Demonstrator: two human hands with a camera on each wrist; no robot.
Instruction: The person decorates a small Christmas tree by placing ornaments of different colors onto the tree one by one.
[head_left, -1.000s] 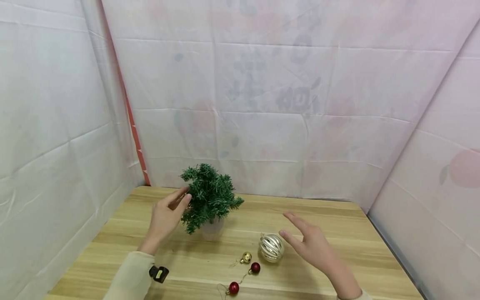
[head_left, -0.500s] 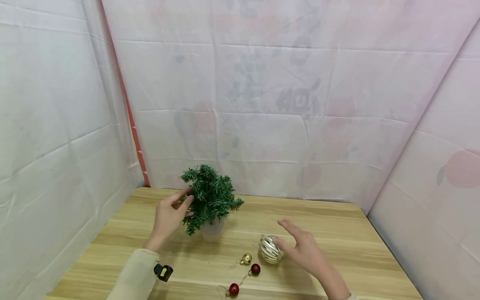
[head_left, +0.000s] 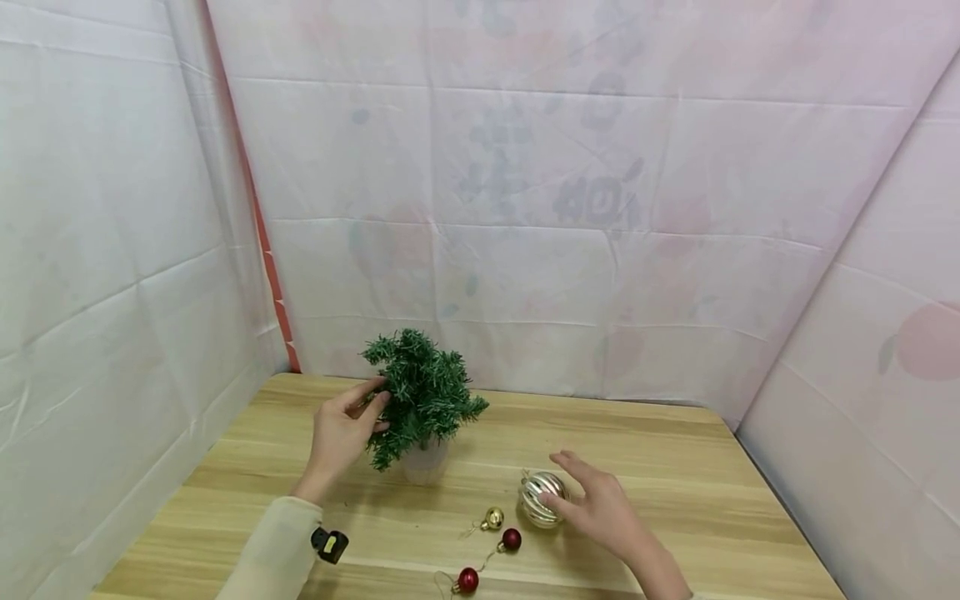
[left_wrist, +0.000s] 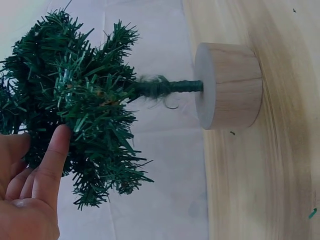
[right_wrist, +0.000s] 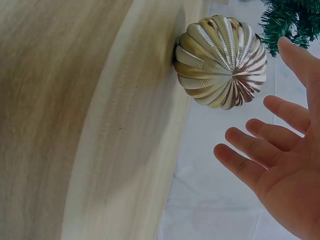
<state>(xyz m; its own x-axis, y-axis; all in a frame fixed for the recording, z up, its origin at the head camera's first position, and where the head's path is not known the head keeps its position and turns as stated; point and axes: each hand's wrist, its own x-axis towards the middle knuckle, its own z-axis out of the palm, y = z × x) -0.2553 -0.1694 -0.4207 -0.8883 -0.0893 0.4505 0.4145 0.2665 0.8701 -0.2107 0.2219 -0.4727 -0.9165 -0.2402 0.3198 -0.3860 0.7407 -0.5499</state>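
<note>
with the right hand point(head_left: 602, 508), fingers spread and empty, just right of and nearer to the round ribbed ball point(head_left: 533, 493) on the counter point(head_left: 652, 433); with the left hand point(head_left: 339, 432), farther left among tree point(head_left: 423, 387) branches, cannot tell whether gripping.

Space is enclosed on three sides by pale hanging sheets: back sheet point(head_left: 525, 275), left sheet point(head_left: 97, 250), right sheet point(head_left: 862, 417). All are creased by fold lines. Back sheet is marked by faint grey lettering point(head_left: 596, 200) and washed-out pink and bluish patches. Right sheet is printed with a pinkish round fruit shape point(head_left: 933, 342), partly cut off by the frame. Back-left corner is edged by a red strip point(head_left: 282, 321). Below, a light wood-grain table point(head_left: 720, 500) with rounded far corners is seen. Scene is evenly lit, tinted pink at upper right.
</note>
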